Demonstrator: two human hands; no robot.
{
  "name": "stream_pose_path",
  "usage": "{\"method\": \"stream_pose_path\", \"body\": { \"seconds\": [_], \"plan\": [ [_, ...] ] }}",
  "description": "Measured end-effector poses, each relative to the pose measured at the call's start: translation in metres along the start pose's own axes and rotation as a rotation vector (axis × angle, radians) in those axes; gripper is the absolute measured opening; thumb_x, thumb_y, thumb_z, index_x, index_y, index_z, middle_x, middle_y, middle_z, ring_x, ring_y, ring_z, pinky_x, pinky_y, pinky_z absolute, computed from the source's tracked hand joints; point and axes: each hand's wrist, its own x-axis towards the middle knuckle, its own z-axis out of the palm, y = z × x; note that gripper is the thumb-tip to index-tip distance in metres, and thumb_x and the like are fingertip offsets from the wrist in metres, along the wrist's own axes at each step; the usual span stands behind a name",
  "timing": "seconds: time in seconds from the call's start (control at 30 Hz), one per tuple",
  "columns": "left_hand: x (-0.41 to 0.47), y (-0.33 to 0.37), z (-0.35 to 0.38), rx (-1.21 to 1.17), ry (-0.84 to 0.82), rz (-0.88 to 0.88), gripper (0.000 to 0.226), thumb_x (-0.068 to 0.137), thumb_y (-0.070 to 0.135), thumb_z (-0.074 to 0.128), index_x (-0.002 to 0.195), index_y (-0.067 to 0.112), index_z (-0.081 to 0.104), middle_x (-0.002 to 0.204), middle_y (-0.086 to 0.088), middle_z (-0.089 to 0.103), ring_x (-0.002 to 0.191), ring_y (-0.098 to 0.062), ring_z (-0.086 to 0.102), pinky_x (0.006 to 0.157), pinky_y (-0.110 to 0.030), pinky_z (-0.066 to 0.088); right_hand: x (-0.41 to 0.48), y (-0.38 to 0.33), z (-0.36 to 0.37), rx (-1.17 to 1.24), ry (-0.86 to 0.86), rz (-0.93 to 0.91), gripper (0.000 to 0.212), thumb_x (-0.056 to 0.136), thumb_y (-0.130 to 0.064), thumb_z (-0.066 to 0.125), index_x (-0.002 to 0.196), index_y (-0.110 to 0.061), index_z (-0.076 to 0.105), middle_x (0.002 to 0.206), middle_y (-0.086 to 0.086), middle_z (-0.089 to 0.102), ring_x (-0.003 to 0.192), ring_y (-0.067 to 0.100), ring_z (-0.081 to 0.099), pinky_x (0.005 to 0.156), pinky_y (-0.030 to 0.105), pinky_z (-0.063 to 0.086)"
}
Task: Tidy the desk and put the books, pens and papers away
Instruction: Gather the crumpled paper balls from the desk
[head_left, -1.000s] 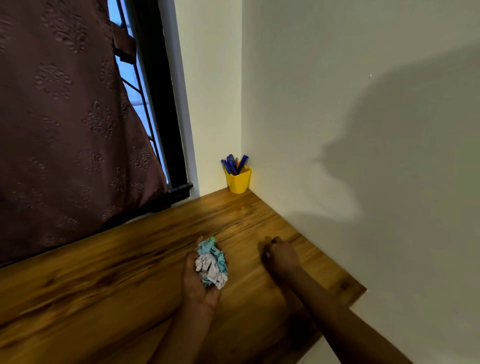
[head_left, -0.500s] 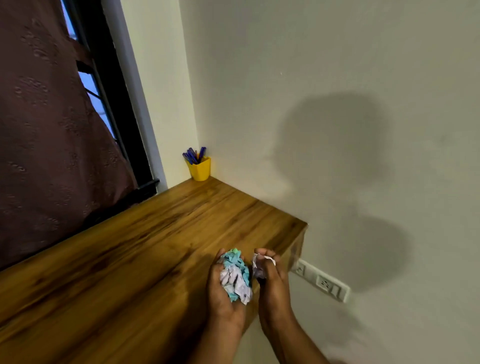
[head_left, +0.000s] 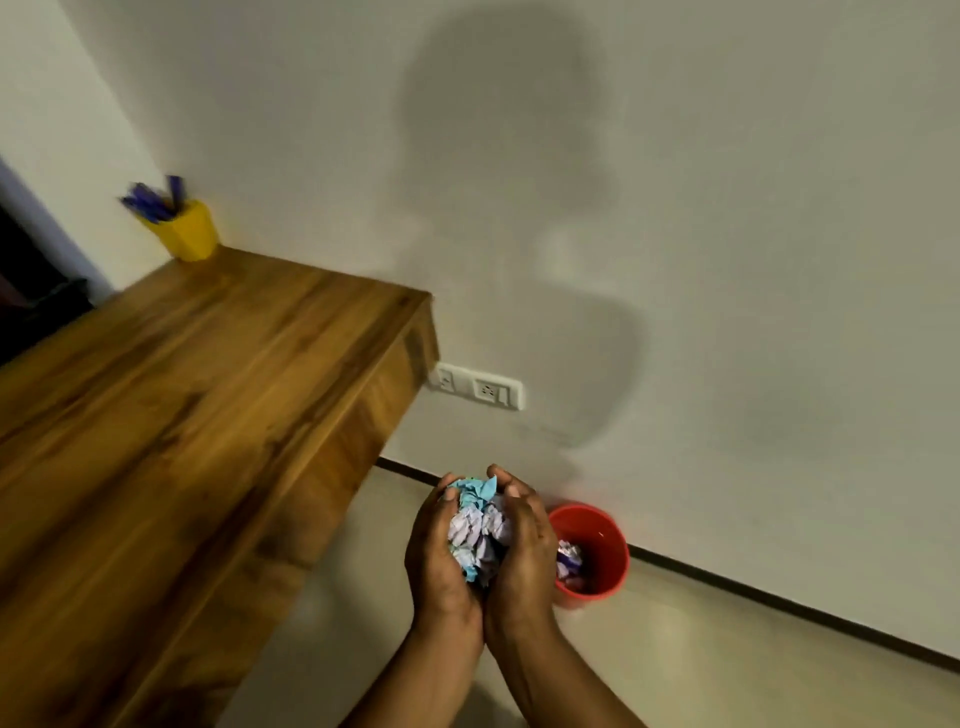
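Past the worktop. Cupping crumpled papers between left hand and right hand, pressed together, likely for red bin.

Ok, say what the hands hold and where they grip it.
A crumpled wad of blue and white paper, cupped from both sides: left hand on its left, right hand on its right.

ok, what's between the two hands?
A wad of crumpled paper, blue and white, cupped between the left hand and right hand; the head view shows it.
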Motion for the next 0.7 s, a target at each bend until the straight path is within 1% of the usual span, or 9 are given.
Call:
{"method": "stream_pose_path", "body": {
  "seconds": [0.07, 0.13, 0.2, 0.3, 0.47, 0.53, 0.6, 0.63, 0.7],
  "plan": [
    [0.004, -0.031, -0.001, 0.063, -0.024, -0.098, 0.079, 0.058, 0.035, 0.084, 0.126, 0.005, 0.057, 0.125, -0.018, 0.060, 0.113, -0.030, 0.060, 0.096, -0.039, 0.048, 0.017, -0.005, -0.029, 0.011, 0.072, 0.062, 0.014, 0.088, -0.008, 0.057, 0.090, -0.006, 0.070, 0.091, 0.019, 0.071, 0.083, 0.029, 0.068, 0.075, 0.036, 0.057],
    [0.010, -0.066, 0.001, 0.104, -0.057, -0.254, 0.048, 0.077, 0.041, 0.069, 0.120, 0.022, 0.061, 0.120, 0.000, 0.061, 0.103, -0.009, 0.063, 0.080, -0.020, 0.054, 0.032, -0.009, -0.058, -0.008, 0.152, 0.120, 0.014, 0.085, -0.014, 0.060, 0.092, -0.004, 0.069, 0.092, 0.021, 0.070, 0.084, 0.032, 0.067, 0.078, 0.038, 0.055],
    [0.024, -0.104, 0.005, 0.155, -0.053, -0.346, 0.043, 0.082, 0.043, 0.062, 0.121, 0.025, 0.060, 0.121, 0.005, 0.060, 0.102, -0.006, 0.060, 0.074, -0.015, 0.054, 0.057, -0.011, -0.092, -0.001, 0.247, 0.199, 0.037, 0.076, -0.024, 0.064, 0.103, 0.000, 0.066, 0.102, 0.026, 0.068, 0.093, 0.038, 0.066, 0.087, 0.043, 0.052],
    [0.051, -0.163, 0.010, 0.239, 0.032, -0.454, 0.065, 0.066, 0.038, 0.078, 0.122, 0.009, 0.062, 0.122, -0.010, 0.064, 0.108, -0.023, 0.064, 0.085, -0.033, 0.052, 0.107, -0.009, -0.146, -0.028, 0.366, 0.305, 0.043, 0.080, -0.032, 0.065, 0.111, -0.002, 0.063, 0.106, 0.022, 0.069, 0.100, 0.034, 0.067, 0.091, 0.043, 0.050],
    [0.152, -0.269, 0.021, 0.351, 0.190, -0.553, 0.080, 0.054, 0.036, 0.087, 0.121, 0.000, 0.060, 0.115, -0.019, 0.066, 0.106, -0.034, 0.065, 0.091, -0.042, 0.050, 0.239, 0.018, -0.237, -0.104, 0.509, 0.352, 0.034, 0.091, -0.030, 0.055, 0.113, -0.004, 0.063, 0.109, 0.018, 0.069, 0.101, 0.031, 0.066, 0.094, 0.044, 0.050],
    [0.203, -0.306, 0.024, 0.549, 0.209, -0.605, 0.082, 0.061, 0.047, 0.080, 0.127, 0.003, 0.057, 0.120, -0.018, 0.064, 0.108, -0.035, 0.063, 0.091, -0.044, 0.050, 0.306, 0.033, -0.277, -0.189, 0.489, 0.411, 0.038, 0.092, -0.034, 0.053, 0.110, -0.002, 0.063, 0.105, 0.018, 0.070, 0.094, 0.030, 0.069, 0.084, 0.037, 0.055],
    [0.256, -0.336, 0.007, 0.670, 0.146, -0.744, 0.086, 0.078, 0.067, 0.056, 0.143, 0.013, 0.039, 0.142, -0.016, 0.045, 0.129, -0.039, 0.043, 0.104, -0.052, 0.034, 0.364, 0.046, -0.313, -0.242, 0.425, 0.505, 0.041, 0.096, -0.035, 0.046, 0.112, -0.001, 0.061, 0.100, 0.017, 0.070, 0.080, 0.026, 0.070, 0.058, 0.022, 0.055],
    [0.283, -0.351, -0.007, 0.723, 0.160, -0.795, 0.086, 0.081, 0.073, 0.044, 0.146, 0.018, 0.033, 0.149, -0.015, 0.035, 0.134, -0.041, 0.034, 0.107, -0.056, 0.027, 0.386, 0.052, -0.330, -0.268, 0.407, 0.523, 0.039, 0.098, -0.031, 0.044, 0.115, 0.001, 0.059, 0.105, 0.019, 0.068, 0.083, 0.027, 0.068, 0.052, 0.018, 0.052],
    [0.315, -0.375, -0.032, 0.841, 0.181, -0.830, 0.098, 0.068, 0.082, 0.047, 0.144, 0.021, 0.036, 0.149, -0.011, 0.034, 0.133, -0.044, 0.032, 0.107, -0.064, 0.023, 0.416, 0.059, -0.351, -0.389, 0.365, 0.541, 0.041, 0.096, -0.029, 0.049, 0.123, 0.001, 0.054, 0.122, 0.025, 0.059, 0.104, 0.036, 0.062, 0.064, 0.021, 0.055]
  ]
}}
